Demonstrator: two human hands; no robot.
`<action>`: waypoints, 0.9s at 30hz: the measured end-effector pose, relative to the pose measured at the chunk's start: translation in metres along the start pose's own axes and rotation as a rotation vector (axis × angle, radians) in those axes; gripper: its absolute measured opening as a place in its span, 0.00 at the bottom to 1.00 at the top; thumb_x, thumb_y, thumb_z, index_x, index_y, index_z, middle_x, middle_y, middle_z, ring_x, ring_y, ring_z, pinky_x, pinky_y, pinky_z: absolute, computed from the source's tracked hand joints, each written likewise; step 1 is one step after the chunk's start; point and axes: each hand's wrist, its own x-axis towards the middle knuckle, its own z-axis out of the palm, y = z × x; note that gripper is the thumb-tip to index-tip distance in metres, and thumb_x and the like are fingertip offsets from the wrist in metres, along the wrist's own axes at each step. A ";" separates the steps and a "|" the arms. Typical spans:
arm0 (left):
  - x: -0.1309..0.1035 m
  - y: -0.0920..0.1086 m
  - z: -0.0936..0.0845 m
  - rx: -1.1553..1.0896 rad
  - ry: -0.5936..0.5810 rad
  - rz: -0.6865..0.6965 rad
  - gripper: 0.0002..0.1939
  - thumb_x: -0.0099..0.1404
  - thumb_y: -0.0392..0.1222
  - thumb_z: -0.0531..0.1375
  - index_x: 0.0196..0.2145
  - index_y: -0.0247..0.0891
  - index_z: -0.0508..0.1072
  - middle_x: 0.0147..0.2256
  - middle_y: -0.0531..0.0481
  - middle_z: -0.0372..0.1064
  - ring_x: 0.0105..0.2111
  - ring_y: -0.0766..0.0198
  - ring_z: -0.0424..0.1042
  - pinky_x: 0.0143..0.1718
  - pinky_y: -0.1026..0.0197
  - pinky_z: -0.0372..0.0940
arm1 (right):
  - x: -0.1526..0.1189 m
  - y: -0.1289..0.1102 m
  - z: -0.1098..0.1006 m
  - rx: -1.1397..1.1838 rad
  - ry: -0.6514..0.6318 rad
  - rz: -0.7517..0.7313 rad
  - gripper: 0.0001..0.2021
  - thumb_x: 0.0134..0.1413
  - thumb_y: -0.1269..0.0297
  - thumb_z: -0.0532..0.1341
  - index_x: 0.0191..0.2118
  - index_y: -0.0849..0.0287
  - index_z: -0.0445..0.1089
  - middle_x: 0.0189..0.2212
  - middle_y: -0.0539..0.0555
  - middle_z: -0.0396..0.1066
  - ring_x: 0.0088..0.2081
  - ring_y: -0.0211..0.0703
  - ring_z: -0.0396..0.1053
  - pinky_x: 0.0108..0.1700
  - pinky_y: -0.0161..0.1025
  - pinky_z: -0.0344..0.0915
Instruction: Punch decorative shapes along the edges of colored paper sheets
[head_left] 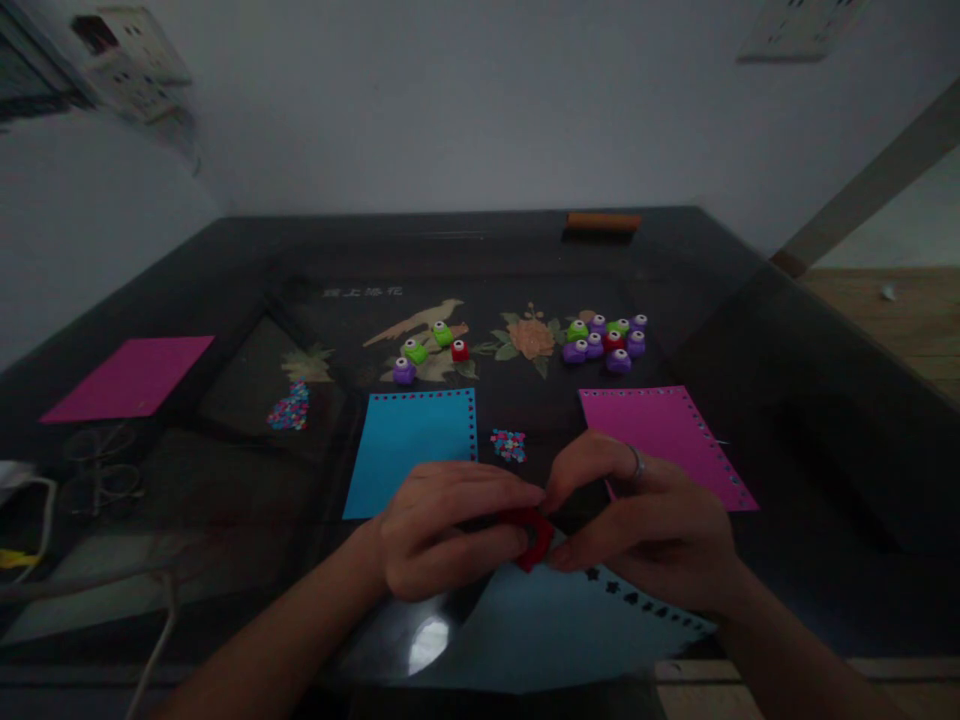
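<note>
My left hand (454, 530) is closed round a small red craft punch (536, 535), much of it hidden by the fingers. The punch sits at the edge of a light blue sheet of paper (525, 630), which has a row of punched shapes along its edge. My right hand (645, 510), with a ring on one finger, pinches the sheet beside the punch; its fingertips are close to the punch. A small heap of punched-out confetti (510, 445) lies just beyond the hands. A bright blue sheet (412, 440) and a pink sheet (652, 430), both with holes along two edges, flank it.
Several eyed craft punches stand in two groups, a left group (441, 335) and a right group (615, 342). At left are a plain pink sheet (135, 378), more confetti (291, 408), scissors (101, 470) and a white cable (169, 610). An orange-brown roll (602, 221) lies at the dark table's (487, 250) back.
</note>
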 end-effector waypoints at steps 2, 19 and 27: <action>0.002 0.001 -0.001 -0.038 0.030 0.053 0.17 0.68 0.42 0.53 0.54 0.45 0.66 0.41 0.47 0.76 0.35 0.59 0.77 0.35 0.58 0.75 | 0.000 -0.001 0.000 -0.012 -0.005 0.007 0.11 0.61 0.68 0.56 0.33 0.57 0.75 0.33 0.55 0.69 0.37 0.39 0.69 0.37 0.38 0.68; 0.011 0.010 0.004 0.066 0.161 -0.122 0.10 0.62 0.34 0.61 0.43 0.34 0.73 0.39 0.43 0.75 0.38 0.65 0.75 0.38 0.67 0.71 | -0.005 0.002 -0.001 -0.173 0.148 -0.023 0.10 0.56 0.76 0.57 0.35 0.57 0.75 0.33 0.55 0.69 0.36 0.39 0.70 0.36 0.37 0.68; 0.009 0.003 -0.007 -0.500 -0.043 -0.710 0.15 0.64 0.41 0.59 0.49 0.46 0.73 0.47 0.47 0.73 0.44 0.59 0.74 0.42 0.62 0.69 | -0.004 0.001 -0.003 -0.372 0.174 -0.082 0.11 0.55 0.77 0.57 0.35 0.59 0.75 0.32 0.55 0.69 0.34 0.38 0.70 0.33 0.36 0.68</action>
